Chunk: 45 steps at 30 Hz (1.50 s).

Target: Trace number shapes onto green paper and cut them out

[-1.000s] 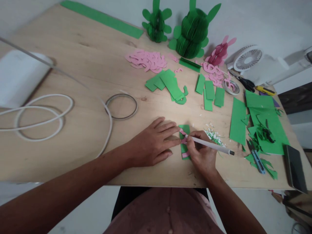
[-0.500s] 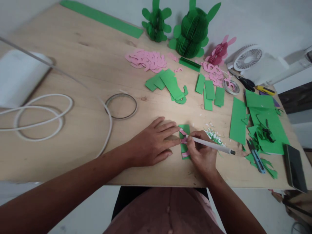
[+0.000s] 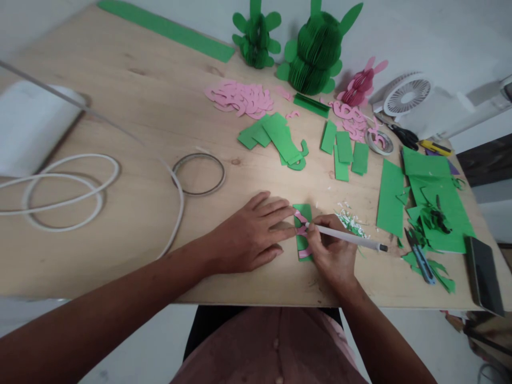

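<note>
My left hand point(image 3: 258, 233) lies spread on the table, its fingertips touching the left edge of a small green paper strip point(image 3: 303, 211) and the pink cutout on it. On that strip rests a curved pink paper cutout point(image 3: 305, 253), partly hidden by my fingers. My right hand point(image 3: 332, 248) grips a white pen point(image 3: 352, 237), its tip down at the pink cutout and its dark end pointing right. Beside my right hand lies a small heap of white and green paper scraps point(image 3: 352, 223).
Farther back are green rectangles point(image 3: 280, 137), pink cutouts point(image 3: 242, 100) and green paper figures point(image 3: 316, 53). To the right lie green sheets point(image 3: 448, 208), blue thread snips point(image 3: 420, 257) and a phone point(image 3: 484, 274). A white cable point(image 3: 64, 229) coils at left near a metal ring point(image 3: 200, 193).
The pen's dark end has dipped slightly. Both hands and the paper pieces otherwise stay where they were.
</note>
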Motion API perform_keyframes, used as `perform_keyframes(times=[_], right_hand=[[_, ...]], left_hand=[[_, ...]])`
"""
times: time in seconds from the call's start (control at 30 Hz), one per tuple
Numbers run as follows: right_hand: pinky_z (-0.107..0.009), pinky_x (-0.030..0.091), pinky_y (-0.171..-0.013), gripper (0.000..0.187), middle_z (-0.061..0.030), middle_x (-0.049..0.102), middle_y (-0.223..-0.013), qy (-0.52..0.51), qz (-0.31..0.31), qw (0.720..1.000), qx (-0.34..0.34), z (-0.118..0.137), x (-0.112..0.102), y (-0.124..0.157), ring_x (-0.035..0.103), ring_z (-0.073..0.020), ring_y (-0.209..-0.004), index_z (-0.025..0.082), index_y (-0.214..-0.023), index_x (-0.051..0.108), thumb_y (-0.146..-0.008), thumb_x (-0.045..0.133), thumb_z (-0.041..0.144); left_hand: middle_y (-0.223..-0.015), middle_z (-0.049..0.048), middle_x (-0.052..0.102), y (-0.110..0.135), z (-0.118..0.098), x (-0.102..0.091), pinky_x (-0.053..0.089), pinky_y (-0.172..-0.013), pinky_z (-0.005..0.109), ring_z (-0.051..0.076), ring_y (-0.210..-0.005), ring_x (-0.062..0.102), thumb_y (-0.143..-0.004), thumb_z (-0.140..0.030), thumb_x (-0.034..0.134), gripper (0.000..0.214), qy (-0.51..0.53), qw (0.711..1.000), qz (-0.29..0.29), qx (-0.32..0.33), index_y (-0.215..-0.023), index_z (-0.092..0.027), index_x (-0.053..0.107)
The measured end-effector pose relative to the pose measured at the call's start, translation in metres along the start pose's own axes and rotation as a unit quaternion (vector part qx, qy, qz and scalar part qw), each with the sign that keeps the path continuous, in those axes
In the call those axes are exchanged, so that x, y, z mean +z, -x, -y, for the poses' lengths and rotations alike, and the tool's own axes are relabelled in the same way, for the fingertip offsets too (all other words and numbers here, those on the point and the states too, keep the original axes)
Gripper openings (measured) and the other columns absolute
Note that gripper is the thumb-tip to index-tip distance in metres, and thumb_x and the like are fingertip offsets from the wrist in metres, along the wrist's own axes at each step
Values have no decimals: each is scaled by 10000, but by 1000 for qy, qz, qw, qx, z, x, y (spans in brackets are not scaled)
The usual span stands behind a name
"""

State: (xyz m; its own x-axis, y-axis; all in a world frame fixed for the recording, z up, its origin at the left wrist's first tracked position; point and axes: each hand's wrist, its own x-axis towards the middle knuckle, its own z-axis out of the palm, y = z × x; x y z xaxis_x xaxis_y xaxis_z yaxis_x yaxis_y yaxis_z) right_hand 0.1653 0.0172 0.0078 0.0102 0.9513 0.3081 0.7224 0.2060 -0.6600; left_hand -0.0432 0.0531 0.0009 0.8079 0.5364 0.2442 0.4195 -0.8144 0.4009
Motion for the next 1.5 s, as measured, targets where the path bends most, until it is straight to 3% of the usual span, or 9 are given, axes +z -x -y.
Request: perform_keyframes(times=[0.37, 0.6, 1.5], right_hand=[[-244, 435, -507, 57, 21, 595, -663, -47, 4, 999, 18, -2, 1, 2, 548, -120, -560, 206, -809, 578, -864, 569, 217], [-266, 447, -538, 40, 13, 614, -670, 0, 5, 1000, 1, 0, -1, 1, 569, -136, -586, 203, -807, 583, -845, 571, 195], [-248, 411, -496, 64, 32, 564, -621, 21, -4, 1000, -18, -1, 0, 0, 521, -117, -525, 206, -771, 557, -832, 563, 190]], left_hand=[[-1438, 117, 494, 0, -1, 0, 231, -1136, 562, 311, -1363, 379, -913, -317, 542, 410, 1, 1000, -4, -3, -1316, -243, 558], [-1431, 110, 500, 0, 1, 1, 243, -1128, 552, 311, -1358, 381, -915, -334, 537, 405, -5, 1000, -9, 6, -1310, -249, 561], [-1433, 113, 500, 0, 2, 2, 250, -1124, 551, 309, -1353, 389, -920, -338, 525, 420, -7, 1000, -14, 8, -1330, -248, 547]])
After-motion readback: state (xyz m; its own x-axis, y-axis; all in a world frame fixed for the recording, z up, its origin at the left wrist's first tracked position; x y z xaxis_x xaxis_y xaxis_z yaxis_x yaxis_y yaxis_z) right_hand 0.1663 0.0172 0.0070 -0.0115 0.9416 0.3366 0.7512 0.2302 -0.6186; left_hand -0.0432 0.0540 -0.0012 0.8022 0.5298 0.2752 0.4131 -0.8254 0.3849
